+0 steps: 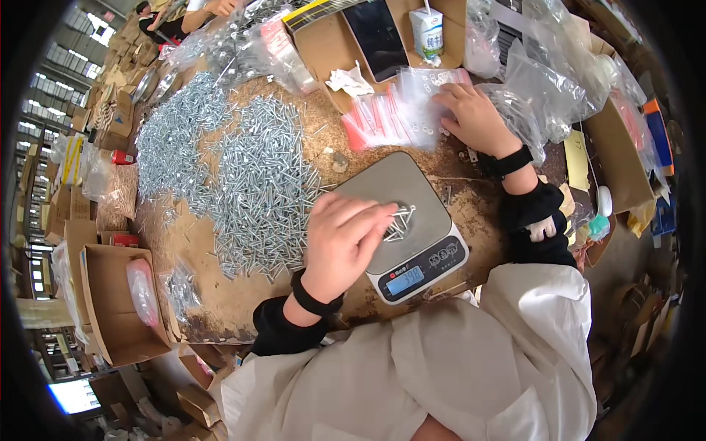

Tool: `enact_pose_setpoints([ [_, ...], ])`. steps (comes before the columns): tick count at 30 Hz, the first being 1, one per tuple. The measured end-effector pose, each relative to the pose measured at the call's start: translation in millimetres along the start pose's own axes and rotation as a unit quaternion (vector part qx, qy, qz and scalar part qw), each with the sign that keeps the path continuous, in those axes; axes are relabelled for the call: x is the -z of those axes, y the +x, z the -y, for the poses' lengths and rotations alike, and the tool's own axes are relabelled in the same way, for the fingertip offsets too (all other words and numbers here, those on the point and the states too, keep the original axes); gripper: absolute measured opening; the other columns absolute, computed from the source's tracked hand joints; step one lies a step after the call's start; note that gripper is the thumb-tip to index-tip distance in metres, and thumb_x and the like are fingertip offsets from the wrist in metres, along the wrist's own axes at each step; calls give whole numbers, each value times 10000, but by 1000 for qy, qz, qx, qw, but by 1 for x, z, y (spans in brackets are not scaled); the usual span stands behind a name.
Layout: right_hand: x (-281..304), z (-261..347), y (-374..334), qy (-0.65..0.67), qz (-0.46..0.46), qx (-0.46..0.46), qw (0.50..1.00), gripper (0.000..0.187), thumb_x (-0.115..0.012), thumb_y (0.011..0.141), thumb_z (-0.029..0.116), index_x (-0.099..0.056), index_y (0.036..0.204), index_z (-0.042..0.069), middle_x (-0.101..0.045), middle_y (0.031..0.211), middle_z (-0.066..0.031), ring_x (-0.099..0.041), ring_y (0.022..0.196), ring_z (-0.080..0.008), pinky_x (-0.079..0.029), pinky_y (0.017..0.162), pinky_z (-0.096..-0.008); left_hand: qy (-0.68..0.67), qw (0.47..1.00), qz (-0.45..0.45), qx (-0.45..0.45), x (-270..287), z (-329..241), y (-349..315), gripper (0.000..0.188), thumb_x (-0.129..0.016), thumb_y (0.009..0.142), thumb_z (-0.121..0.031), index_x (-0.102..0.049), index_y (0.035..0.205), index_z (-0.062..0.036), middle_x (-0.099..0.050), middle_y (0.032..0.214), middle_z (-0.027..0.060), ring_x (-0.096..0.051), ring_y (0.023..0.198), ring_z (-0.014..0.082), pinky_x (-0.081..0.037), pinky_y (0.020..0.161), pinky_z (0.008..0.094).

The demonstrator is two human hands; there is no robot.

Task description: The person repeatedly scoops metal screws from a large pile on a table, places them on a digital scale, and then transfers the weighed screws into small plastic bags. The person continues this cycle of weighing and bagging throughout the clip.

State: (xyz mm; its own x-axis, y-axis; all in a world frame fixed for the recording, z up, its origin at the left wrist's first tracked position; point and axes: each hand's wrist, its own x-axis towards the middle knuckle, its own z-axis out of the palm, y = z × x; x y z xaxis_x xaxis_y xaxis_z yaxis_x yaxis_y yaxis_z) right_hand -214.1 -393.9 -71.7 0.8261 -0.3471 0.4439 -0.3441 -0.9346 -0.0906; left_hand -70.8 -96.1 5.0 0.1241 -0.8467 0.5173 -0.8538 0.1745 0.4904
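My left hand [340, 246] is over the kitchen-type digital scale [414, 173], its fingers closed together at a small bunch of screws [399, 224]. Some of those silver screws show past the fingertips above the grey weighing plate; the rest are hidden by the hand. The scale's lit display [405, 280] faces me. Farther off to the right, my right hand [478, 121] rests on a fanned stack of clear zip bags [393, 116] with red edges. Its fingers are bent and apart, touching the bags, with no bag lifted off the stack.
Two large heaps of loose screws [261, 176] cover the table's left side. Beyond the bags stands an open cardboard box [323, 55] with a dark phone [375, 38] and a drink carton [427, 33]. Crumpled clear plastic [544, 88] lies right. Another cardboard box [110, 309] sits lower left.
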Motion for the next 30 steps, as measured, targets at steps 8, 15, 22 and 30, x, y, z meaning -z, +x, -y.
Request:
enact_pose_setpoints([
  [8,8,2,8,-12,62,-34,997,165,-700,756,81,-673,918,72,-659,1057,-75,-613,1053,-302,-485,924,-408,-27,991,-131,25,14,7,-6,114,-750,835,-58,-742,948,-42,-687,848,66,-621,799,235,-439,821,360],
  [15,4,2,11,19,-75,1,997,58,-695,747,67,-642,769,72,-635,896,-68,-632,918,-295,-519,805,-410,-46,983,-165,63,35,16,-21,102,-658,919,-22,-705,990,34,-662,946,97,-590,905,217,-457,851,334],
  [22,15,14,17,54,-132,-36,989,39,-686,762,65,-655,783,77,-631,867,-55,-637,912,-276,-532,753,-396,-47,970,-200,133,56,39,-46,115,-613,978,-22,-689,1036,42,-663,1061,100,-615,969,164,-539,830,298],
  [30,15,15,18,60,-120,-32,990,35,-679,784,69,-657,811,65,-640,868,-62,-634,912,-285,-526,747,-401,-122,976,-118,135,41,18,-28,82,-715,883,-61,-734,949,-17,-695,871,74,-610,852,206,-469,807,333],
])
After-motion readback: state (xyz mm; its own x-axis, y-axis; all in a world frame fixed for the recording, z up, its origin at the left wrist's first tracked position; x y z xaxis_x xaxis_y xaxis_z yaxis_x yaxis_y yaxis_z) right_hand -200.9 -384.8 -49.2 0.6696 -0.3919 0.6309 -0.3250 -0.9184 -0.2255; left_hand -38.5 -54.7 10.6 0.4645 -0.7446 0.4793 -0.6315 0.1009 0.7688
